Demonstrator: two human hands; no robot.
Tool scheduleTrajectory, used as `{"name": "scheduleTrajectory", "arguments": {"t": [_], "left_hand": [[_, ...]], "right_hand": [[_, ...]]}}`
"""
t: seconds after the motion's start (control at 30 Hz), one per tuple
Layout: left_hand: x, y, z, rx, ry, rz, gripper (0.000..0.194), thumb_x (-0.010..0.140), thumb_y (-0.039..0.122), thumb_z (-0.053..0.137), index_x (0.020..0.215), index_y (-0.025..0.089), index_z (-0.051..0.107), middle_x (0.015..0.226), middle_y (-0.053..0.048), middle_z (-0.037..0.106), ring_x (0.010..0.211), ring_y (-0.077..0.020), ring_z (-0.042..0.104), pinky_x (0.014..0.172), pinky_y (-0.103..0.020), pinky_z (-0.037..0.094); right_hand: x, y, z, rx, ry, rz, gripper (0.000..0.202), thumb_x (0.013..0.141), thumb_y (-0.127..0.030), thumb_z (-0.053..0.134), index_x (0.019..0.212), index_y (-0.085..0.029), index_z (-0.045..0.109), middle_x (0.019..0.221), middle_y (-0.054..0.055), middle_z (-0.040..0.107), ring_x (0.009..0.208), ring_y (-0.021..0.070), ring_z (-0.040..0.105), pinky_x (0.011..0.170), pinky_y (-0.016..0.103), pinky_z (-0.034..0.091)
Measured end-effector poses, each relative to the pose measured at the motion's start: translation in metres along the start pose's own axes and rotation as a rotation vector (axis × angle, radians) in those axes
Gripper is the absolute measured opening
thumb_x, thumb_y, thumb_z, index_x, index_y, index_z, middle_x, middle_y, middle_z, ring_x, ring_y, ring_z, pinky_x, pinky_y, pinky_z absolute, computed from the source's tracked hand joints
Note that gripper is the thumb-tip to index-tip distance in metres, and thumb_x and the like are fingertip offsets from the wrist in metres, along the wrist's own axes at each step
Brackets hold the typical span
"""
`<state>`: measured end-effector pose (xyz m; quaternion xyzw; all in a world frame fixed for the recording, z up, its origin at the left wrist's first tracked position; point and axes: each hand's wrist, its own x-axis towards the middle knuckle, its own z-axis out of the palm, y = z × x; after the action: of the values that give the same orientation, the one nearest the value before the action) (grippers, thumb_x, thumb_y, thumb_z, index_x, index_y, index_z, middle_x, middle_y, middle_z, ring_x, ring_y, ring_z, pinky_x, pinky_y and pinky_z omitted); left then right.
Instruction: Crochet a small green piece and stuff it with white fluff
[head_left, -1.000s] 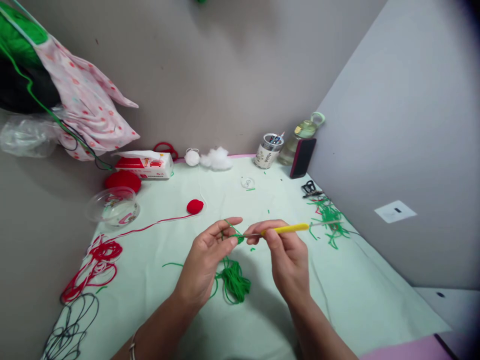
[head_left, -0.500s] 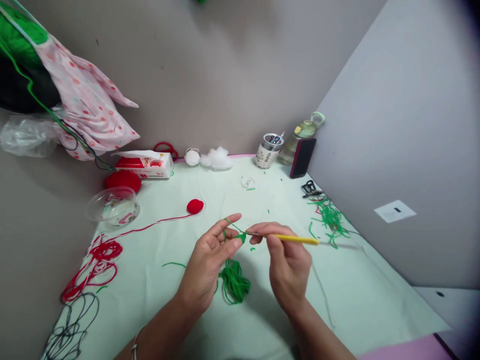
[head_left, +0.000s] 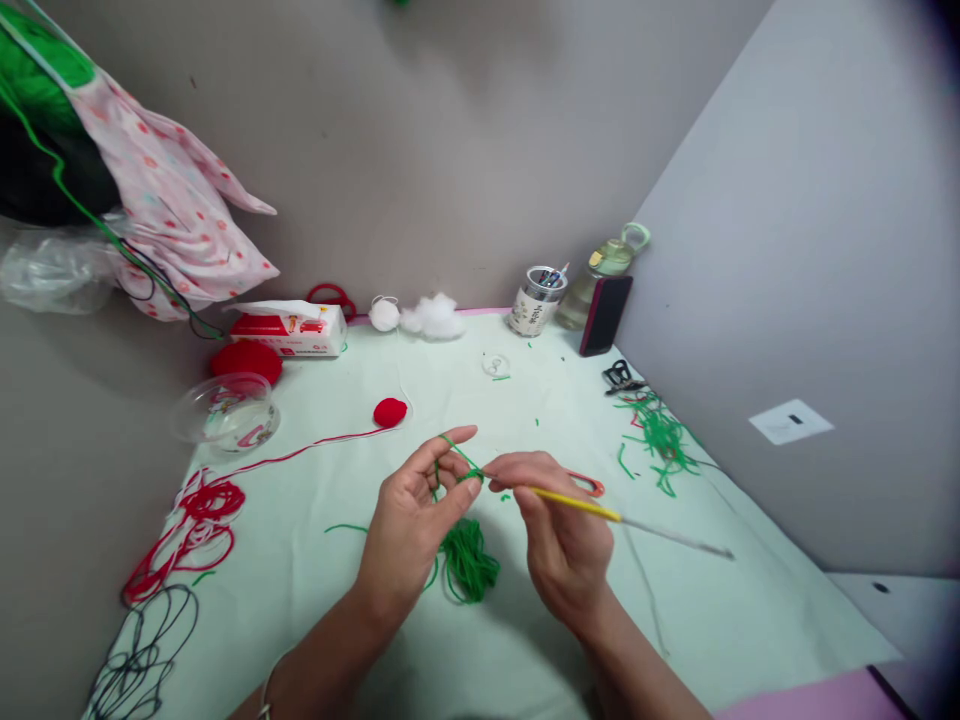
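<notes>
Yellow hook (head_left: 577,502) had swung, rear end nearer the person; R hand (head_left: 566,535) gripped it, tip at green stitching (head_left: 474,476) pinched in L hand (head_left: 405,520), near green yarn bundle (head_left: 470,565).

A yellow-handled hook (head_left: 577,502) slants beside green yarn work (head_left: 474,474), above a loose green bundle (head_left: 469,562).

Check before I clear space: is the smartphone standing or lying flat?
Standing: the smartphone rests on a short edge, tilted slightly, its tall dark face visible beside the water bottle.
</notes>
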<state>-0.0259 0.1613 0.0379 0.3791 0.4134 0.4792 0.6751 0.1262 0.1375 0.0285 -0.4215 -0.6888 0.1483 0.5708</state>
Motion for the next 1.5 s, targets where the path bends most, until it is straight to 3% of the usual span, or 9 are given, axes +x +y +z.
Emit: {"name": "scheduleTrajectory", "arguments": {"t": [0.17,0.27,0.43,0.6,0.73,0.83,0.93,1.1,1.5], "left_hand": [[-0.001,0.001,0.002,-0.254,-0.088,-0.194,0.051,0.081,0.030,0.085,0.130,0.022,0.073,0.074,0.004,0.054,0.065,-0.0084,0.046,0.070,-0.022,0.043],[0.001,0.005,0.000,-0.409,-0.152,-0.320,0.048,0.082,0.027,0.083,0.128,0.016,0.075,0.057,0.011,0.036,0.054,-0.0061,0.030,0.083,-0.025,0.048],[0.003,0.008,-0.002,-0.330,-0.144,-0.234,0.041,0.083,0.025,0.082,0.124,0.019,0.077,0.058,0.010,0.043,0.053,-0.0057,0.031,0.093,-0.030,0.048],[0.000,0.003,0.004,-0.182,-0.043,-0.126,0.042,0.080,0.027,0.086,0.121,0.022,0.078,0.079,0.004,0.058,0.060,-0.0055,0.038,0.061,-0.020,0.039],[0.001,-0.001,0.005,-0.336,-0.080,-0.223,0.040,0.082,0.026,0.085,0.121,0.019,0.078,0.065,0.007,0.048,0.054,-0.0043,0.032,0.062,-0.017,0.043],[0.005,-0.001,0.001,-0.465,-0.149,-0.319,0.031,0.083,0.024,0.082,0.112,0.013,0.080,0.057,0.011,0.034,0.050,-0.0033,0.027,0.089,-0.027,0.053],[0.007,0.001,-0.002,-0.458,-0.116,-0.265,0.028,0.082,0.021,0.082,0.109,0.015,0.081,0.065,0.007,0.050,0.058,-0.0054,0.046,0.103,-0.035,0.050],[0.003,0.001,0.001,-0.238,-0.140,-0.182,0.035,0.081,0.026,0.082,0.116,0.024,0.080,0.091,-0.002,0.068,0.098,-0.0189,0.061,0.095,-0.031,0.044],[0.002,0.004,-0.003,-0.088,-0.079,-0.111,0.033,0.082,0.027,0.081,0.115,0.028,0.081,0.088,-0.001,0.059,0.087,-0.0155,0.053,0.081,-0.027,0.042]], "right_hand": [[-0.009,0.004,0.004,-0.328,0.030,-0.205,0.035,0.096,-0.011,0.062,0.121,-0.032,0.073,0.105,0.007,0.077,0.091,0.0224,0.073,0.074,0.037,0.061],[-0.004,0.002,0.002,-0.114,0.108,-0.013,0.028,0.099,-0.013,0.058,0.113,-0.030,0.076,0.097,0.005,0.076,0.085,0.0201,0.071,0.073,0.035,0.060],[0.008,0.001,0.001,0.349,0.141,0.362,0.020,0.103,-0.025,0.057,0.097,-0.024,0.076,0.086,0.003,0.073,0.072,0.0165,0.067,0.067,0.032,0.057],[0.005,-0.001,0.008,0.141,0.096,0.216,0.021,0.100,-0.016,0.060,0.102,-0.026,0.078,0.090,0.004,0.077,0.078,0.0175,0.070,0.068,0.031,0.059],[0.000,-0.001,0.008,-0.136,0.090,-0.030,0.029,0.094,-0.010,0.065,0.111,-0.029,0.080,0.101,0.007,0.079,0.089,0.0215,0.073,0.074,0.036,0.060],[0.004,0.001,0.002,-0.009,0.147,0.124,0.022,0.099,-0.016,0.060,0.104,-0.026,0.079,0.095,0.006,0.078,0.082,0.0202,0.072,0.071,0.035,0.059],[0.009,0.003,-0.002,0.288,0.183,0.381,0.020,0.102,-0.028,0.059,0.096,-0.024,0.077,0.086,0.004,0.074,0.071,0.0166,0.066,0.066,0.032,0.057],[0.010,0.004,0.001,0.371,0.090,0.468,0.017,0.098,-0.034,0.066,0.095,-0.024,0.079,0.087,0.004,0.075,0.074,0.0164,0.065,0.070,0.030,0.056],[0.008,0.000,-0.005,0.348,0.086,0.398,0.023,0.107,-0.026,0.052,0.098,-0.024,0.073,0.094,0.003,0.075,0.076,0.0140,0.069,0.073,0.029,0.057]]}}
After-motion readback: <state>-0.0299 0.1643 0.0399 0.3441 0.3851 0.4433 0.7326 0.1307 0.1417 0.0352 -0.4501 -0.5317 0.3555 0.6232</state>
